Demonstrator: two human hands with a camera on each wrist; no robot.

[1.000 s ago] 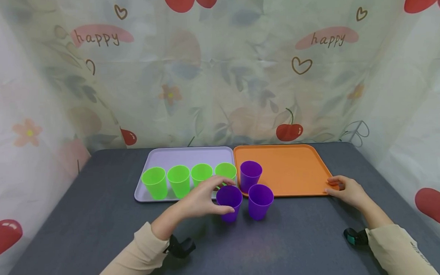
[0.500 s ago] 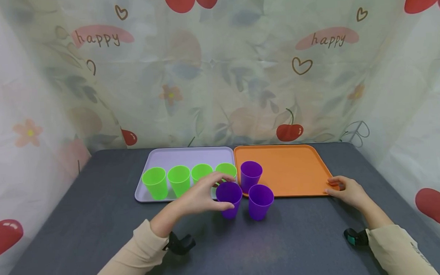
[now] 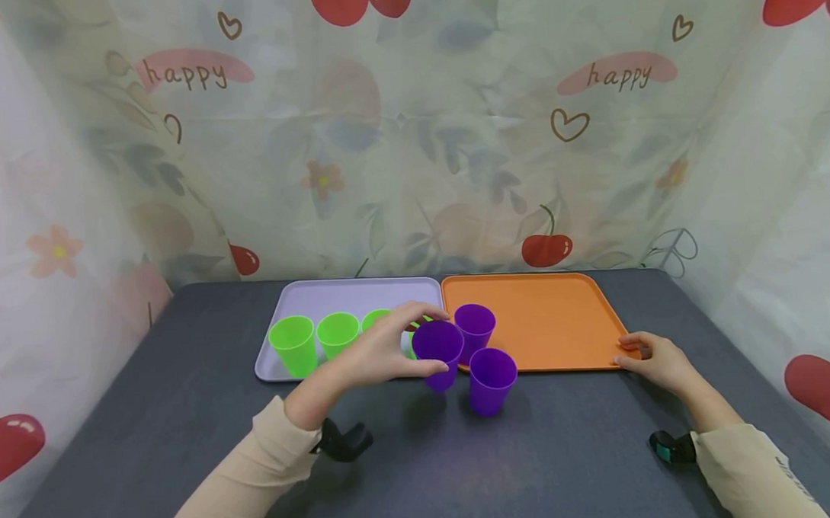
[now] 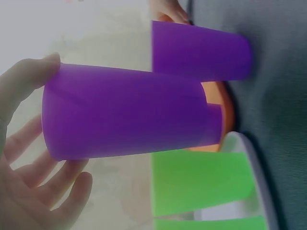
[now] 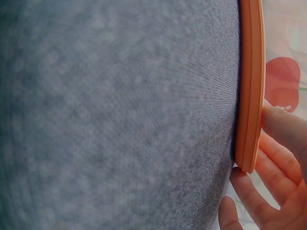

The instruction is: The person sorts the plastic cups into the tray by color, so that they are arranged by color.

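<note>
My left hand grips a purple cup near its rim, thumb on the near side and fingers on the far side. In the left wrist view that purple cup is off the table. A second purple cup stands on the table just right of it, and a third purple cup sits on the left end of the orange tray. At the tray's front right corner, my right hand holds the rim. The right wrist view has the thumb on the tray edge.
A lilac tray adjoins the orange one on the left. It bears a row of green cups, among them one at the left end; the left hand partly hides others. The dark table meets a patterned cloth at the back.
My left hand has lifted the purple cup off the table and moved it up, slightly right, toward the trays. The right hand has stayed at the tray corner.
</note>
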